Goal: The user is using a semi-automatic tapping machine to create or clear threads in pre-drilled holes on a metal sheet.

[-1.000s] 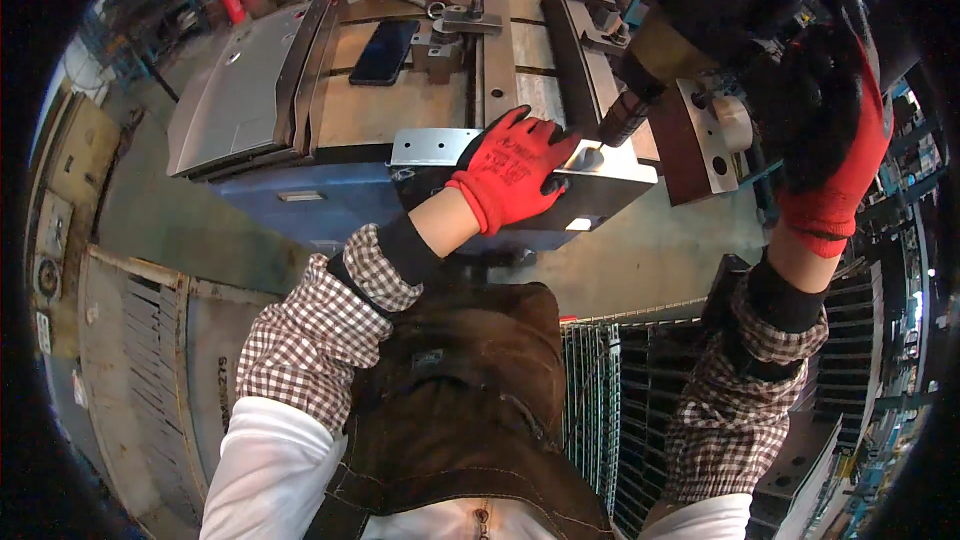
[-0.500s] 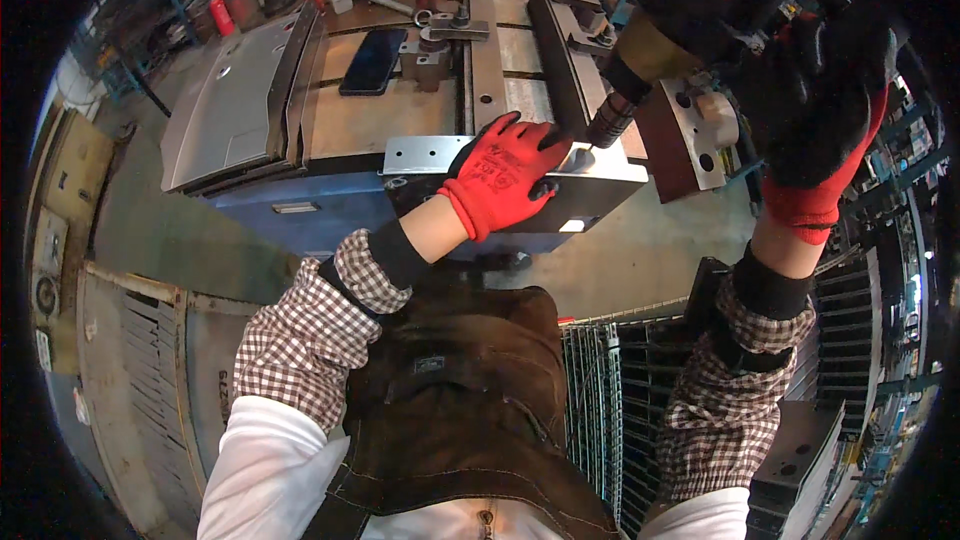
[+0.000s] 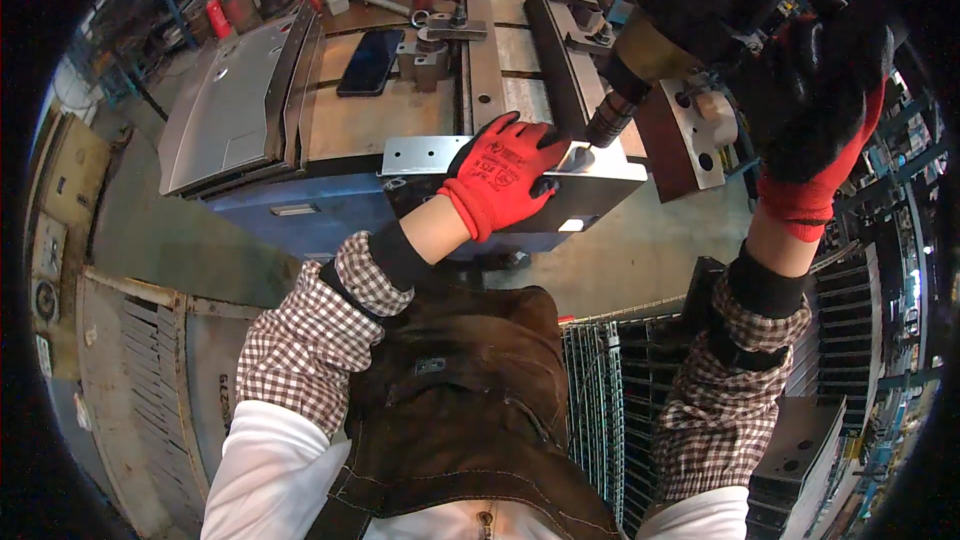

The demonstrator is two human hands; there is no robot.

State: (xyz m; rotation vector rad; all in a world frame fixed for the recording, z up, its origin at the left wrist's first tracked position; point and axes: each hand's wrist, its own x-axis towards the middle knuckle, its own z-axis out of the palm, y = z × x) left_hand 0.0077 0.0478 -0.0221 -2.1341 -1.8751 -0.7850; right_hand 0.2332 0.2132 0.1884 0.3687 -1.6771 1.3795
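My left hand [image 3: 508, 168], in a red glove with black fingertips, grips a bent sheet-metal plate [image 3: 415, 157] along the table's front edge. Its fingers lie over the bright top and the thumb is against the dark front face. Just right of those fingers, the drill chuck [image 3: 612, 118] of a dark machine head comes down toward the plate; whether the bit touches it I cannot make out. My right hand [image 3: 825, 120], gloved alike, is raised beside the machine head with its fingers curled. What it holds is lost in the shadow.
A phone [image 3: 370, 64], a clamp [image 3: 457, 28] and a steel fence bar [image 3: 565, 65] are on the machine table. Stacked sheet-metal parts [image 3: 228, 105] lie at its left. A drilled block [image 3: 682, 135] juts out at the right. A wire rack [image 3: 592, 380] stands below my right arm.
My right hand has shifted very slightly left. My left hand and the plate stay in place, with the chuck still above it.
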